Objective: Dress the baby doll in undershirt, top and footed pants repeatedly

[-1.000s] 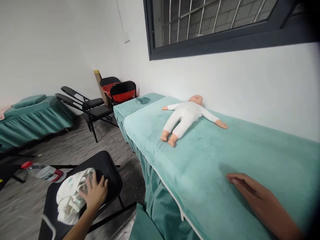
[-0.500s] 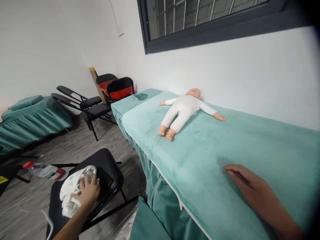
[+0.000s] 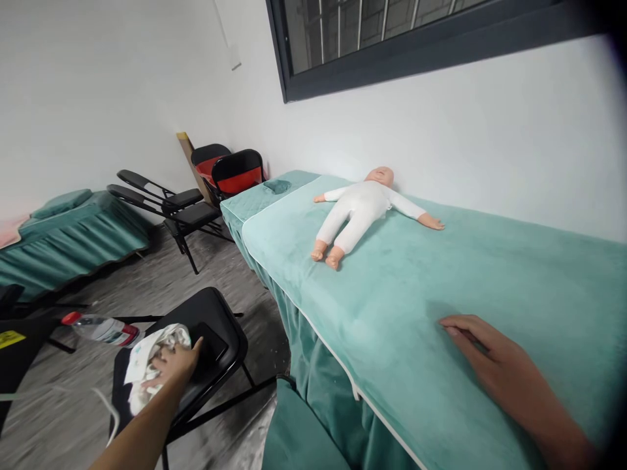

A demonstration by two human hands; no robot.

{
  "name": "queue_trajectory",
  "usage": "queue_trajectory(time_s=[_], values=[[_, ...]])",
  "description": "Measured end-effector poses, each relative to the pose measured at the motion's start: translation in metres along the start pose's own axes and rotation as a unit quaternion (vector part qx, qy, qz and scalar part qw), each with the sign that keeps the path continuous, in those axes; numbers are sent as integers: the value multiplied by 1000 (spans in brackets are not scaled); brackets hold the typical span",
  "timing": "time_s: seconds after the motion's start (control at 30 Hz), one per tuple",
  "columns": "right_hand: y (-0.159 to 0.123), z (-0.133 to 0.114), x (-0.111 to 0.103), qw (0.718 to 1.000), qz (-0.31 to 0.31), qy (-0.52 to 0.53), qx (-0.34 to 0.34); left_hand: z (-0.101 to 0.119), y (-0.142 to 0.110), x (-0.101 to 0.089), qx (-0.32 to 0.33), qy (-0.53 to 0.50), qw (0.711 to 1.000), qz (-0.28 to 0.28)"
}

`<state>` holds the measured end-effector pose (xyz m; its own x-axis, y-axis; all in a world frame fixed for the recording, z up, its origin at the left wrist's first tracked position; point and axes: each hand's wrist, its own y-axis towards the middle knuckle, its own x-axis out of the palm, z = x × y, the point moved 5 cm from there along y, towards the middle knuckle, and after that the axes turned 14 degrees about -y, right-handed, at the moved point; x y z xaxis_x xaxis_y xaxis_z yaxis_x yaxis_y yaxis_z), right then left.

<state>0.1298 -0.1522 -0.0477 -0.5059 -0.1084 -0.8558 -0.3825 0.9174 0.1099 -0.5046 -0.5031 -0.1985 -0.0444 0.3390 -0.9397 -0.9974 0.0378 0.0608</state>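
My left hand (image 3: 171, 367) reaches down with its fingers spread over a crumpled white diaper (image 3: 144, 352) with green print, which lies on a black folding chair (image 3: 203, 307). The fingers touch the diaper's upper folds; their tips are partly hidden there. On the right, my right hand (image 3: 497, 365) rests at the massage bed's green cover (image 3: 392, 313), holding nothing, its fingers stretched out and the thumb slightly apart. Farther up the bed a baby doll (image 3: 363, 201) in a white suit lies on its back, arms out and feet towards me.
A red-capped plastic bottle (image 3: 105, 330) lies beside the diaper at the chair's left. A dark flat object (image 3: 211, 344) sits on the seat. Folding chairs (image 3: 193, 215) and another green bed (image 3: 93, 225) stand farther back. A white cable (image 3: 105, 399) hangs at lower left.
My left hand has shifted slightly left and down over the diaper. My right hand stays in about the same place. The view has tilted a little, and the doll has not moved.
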Motion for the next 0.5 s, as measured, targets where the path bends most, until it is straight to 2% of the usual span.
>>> queue_trajectory(time_s=[0.1,0.2,0.3,0.5], values=[[0,-1,1,1000,2,-5,-1,22,0,23,-59,-15,998,-10],[-1,-1,0,1000,2,-12,3,35,-1,37,-76,-36,996,23],[-3,0,0,1000,5,-13,14,37,-2,44,-83,-64,993,51],[-4,2,1,1000,5,-10,15,39,1,47,-93,-86,992,29]])
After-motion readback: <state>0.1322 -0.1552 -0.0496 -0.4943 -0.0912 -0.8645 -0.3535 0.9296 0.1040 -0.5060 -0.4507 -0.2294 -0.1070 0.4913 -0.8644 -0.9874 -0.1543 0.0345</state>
